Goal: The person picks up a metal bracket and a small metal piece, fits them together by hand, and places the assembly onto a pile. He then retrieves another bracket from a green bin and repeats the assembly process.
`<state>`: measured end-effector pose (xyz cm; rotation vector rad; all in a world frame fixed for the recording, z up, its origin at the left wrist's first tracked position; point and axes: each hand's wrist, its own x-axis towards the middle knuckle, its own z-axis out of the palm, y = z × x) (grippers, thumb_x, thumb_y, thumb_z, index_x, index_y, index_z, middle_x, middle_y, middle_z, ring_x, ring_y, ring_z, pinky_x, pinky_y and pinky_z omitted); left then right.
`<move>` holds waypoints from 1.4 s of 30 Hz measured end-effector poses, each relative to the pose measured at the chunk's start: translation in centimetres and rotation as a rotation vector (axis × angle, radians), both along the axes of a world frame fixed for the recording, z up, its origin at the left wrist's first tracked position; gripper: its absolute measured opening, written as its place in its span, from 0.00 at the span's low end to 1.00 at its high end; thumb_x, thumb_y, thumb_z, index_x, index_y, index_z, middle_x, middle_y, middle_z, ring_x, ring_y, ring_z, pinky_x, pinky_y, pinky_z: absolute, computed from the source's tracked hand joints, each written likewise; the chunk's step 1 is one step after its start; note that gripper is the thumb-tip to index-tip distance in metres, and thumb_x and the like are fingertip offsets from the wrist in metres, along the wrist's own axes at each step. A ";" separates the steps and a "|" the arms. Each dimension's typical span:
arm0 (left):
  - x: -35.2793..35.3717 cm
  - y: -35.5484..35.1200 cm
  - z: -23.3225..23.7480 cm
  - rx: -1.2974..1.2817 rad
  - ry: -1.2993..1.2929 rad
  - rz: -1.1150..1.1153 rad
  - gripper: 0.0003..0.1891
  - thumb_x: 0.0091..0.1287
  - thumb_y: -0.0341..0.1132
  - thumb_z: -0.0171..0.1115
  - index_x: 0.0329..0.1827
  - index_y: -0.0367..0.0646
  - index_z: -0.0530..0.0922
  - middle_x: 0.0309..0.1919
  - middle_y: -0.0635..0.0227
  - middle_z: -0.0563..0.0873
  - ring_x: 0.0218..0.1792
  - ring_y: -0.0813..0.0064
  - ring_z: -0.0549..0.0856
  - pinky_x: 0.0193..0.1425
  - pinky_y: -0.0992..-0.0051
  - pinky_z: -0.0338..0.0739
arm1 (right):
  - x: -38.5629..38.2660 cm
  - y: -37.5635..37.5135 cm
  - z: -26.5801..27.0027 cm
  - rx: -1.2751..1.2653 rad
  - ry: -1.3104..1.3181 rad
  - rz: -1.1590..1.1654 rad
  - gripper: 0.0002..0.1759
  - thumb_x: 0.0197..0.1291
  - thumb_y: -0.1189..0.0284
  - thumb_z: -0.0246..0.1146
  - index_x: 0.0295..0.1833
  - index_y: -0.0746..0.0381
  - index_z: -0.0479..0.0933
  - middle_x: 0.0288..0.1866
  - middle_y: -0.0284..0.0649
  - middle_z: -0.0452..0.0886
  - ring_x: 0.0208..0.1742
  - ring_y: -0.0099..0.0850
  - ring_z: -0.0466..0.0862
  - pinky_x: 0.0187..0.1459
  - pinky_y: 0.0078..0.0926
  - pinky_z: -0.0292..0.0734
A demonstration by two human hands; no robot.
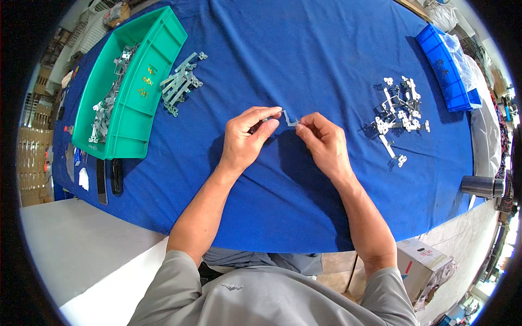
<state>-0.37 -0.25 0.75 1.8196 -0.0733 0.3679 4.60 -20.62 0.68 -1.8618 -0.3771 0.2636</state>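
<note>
Between my two hands, above the blue cloth (261,60), is a small bent metal bracket (290,120). My left hand (247,135) pinches its left end with thumb and forefinger. The right end sits in the pinch of my right hand (325,142). The fingertips hide both ends of the bracket. A pile of flat metal brackets (179,84) lies to the left, beside the green bin. Another loose pile of metal brackets (399,111) is spread out on the right.
A green bin (128,103) with metal parts stands at the left. At the right are a blue bin (446,70) with clear plastic bags and a metal cylinder (482,186). A dark object (116,178) lies near the left edge. A cardboard box (421,266) stands below the table.
</note>
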 end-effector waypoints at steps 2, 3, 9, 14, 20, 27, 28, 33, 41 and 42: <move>0.4 0.3 -0.5 0.116 -0.161 -0.016 0.12 0.70 0.28 0.71 0.55 0.38 0.89 0.48 0.63 0.93 0.46 0.74 0.89 0.53 0.75 0.82 | -0.1 0.1 -0.4 0.007 -0.068 -0.001 0.08 0.75 0.71 0.64 0.46 0.66 0.82 0.27 0.34 0.82 0.27 0.19 0.78 0.31 0.25 0.75; 0.3 0.3 -0.2 0.121 -0.143 -0.021 0.12 0.69 0.26 0.71 0.54 0.38 0.90 0.49 0.62 0.93 0.48 0.72 0.89 0.56 0.73 0.81 | -0.2 0.1 -0.3 0.036 -0.011 -0.002 0.08 0.75 0.71 0.64 0.47 0.66 0.82 0.28 0.34 0.82 0.28 0.20 0.78 0.32 0.24 0.76; 0.2 0.2 0.3 0.199 -0.142 -0.041 0.12 0.66 0.23 0.72 0.51 0.39 0.91 0.50 0.61 0.93 0.52 0.67 0.89 0.60 0.70 0.81 | 0.1 0.1 0.9 0.272 0.221 0.043 0.10 0.77 0.70 0.62 0.52 0.67 0.82 0.31 0.33 0.83 0.30 0.21 0.81 0.34 0.22 0.80; 0.2 0.1 0.3 0.232 -0.193 -0.085 0.12 0.65 0.22 0.72 0.51 0.39 0.91 0.49 0.60 0.93 0.49 0.67 0.89 0.57 0.70 0.82 | 0.6 -0.5 0.7 0.198 0.276 0.122 0.11 0.78 0.69 0.61 0.53 0.66 0.81 0.34 0.34 0.82 0.32 0.19 0.80 0.32 0.21 0.78; -0.2 -0.3 0.0 0.135 -0.056 -0.064 0.12 0.73 0.29 0.69 0.56 0.38 0.88 0.47 0.62 0.93 0.34 0.81 0.87 0.35 0.79 0.82 | 0.5 0.3 0.6 0.520 0.282 -0.112 0.11 0.79 0.67 0.62 0.48 0.65 0.80 0.32 0.31 0.81 0.30 0.16 0.77 0.28 0.19 0.73; 0.0 -0.5 -0.4 -0.210 0.161 0.089 0.13 0.79 0.35 0.64 0.58 0.35 0.87 0.41 0.63 0.93 0.27 0.86 0.85 0.24 0.83 0.78 | -0.1 0.0 0.8 0.152 0.150 0.049 0.11 0.77 0.68 0.64 0.48 0.66 0.82 0.32 0.33 0.84 0.31 0.18 0.80 0.32 0.21 0.75; 0.0 -0.5 -0.4 -0.210 0.164 0.088 0.13 0.79 0.35 0.65 0.58 0.36 0.87 0.41 0.63 0.93 0.27 0.86 0.85 0.24 0.83 0.78 | -0.1 0.1 0.8 0.121 0.133 0.052 0.11 0.77 0.68 0.64 0.48 0.66 0.82 0.32 0.33 0.84 0.31 0.18 0.80 0.33 0.21 0.75; -0.1 -0.5 -0.4 -0.184 0.176 0.066 0.14 0.79 0.35 0.65 0.59 0.36 0.86 0.42 0.64 0.93 0.28 0.86 0.85 0.25 0.84 0.78 | -0.1 0.2 0.7 0.144 0.116 0.046 0.11 0.76 0.68 0.64 0.48 0.66 0.82 0.31 0.34 0.84 0.30 0.18 0.80 0.32 0.22 0.76; 0.1 0.0 -0.2 -0.017 -0.012 0.044 0.12 0.75 0.31 0.69 0.56 0.37 0.88 0.47 0.63 0.92 0.41 0.79 0.89 0.45 0.78 0.83 | 0.1 0.0 0.1 0.045 0.059 0.023 0.11 0.74 0.66 0.66 0.46 0.65 0.83 0.26 0.33 0.81 0.27 0.19 0.77 0.30 0.25 0.71; 0.1 0.1 -0.1 -0.013 -0.014 0.041 0.12 0.74 0.31 0.69 0.57 0.37 0.88 0.48 0.62 0.92 0.43 0.78 0.89 0.48 0.77 0.83 | 0.0 0.0 0.0 0.018 0.036 0.022 0.11 0.74 0.66 0.66 0.46 0.65 0.83 0.26 0.33 0.81 0.27 0.19 0.77 0.29 0.25 0.71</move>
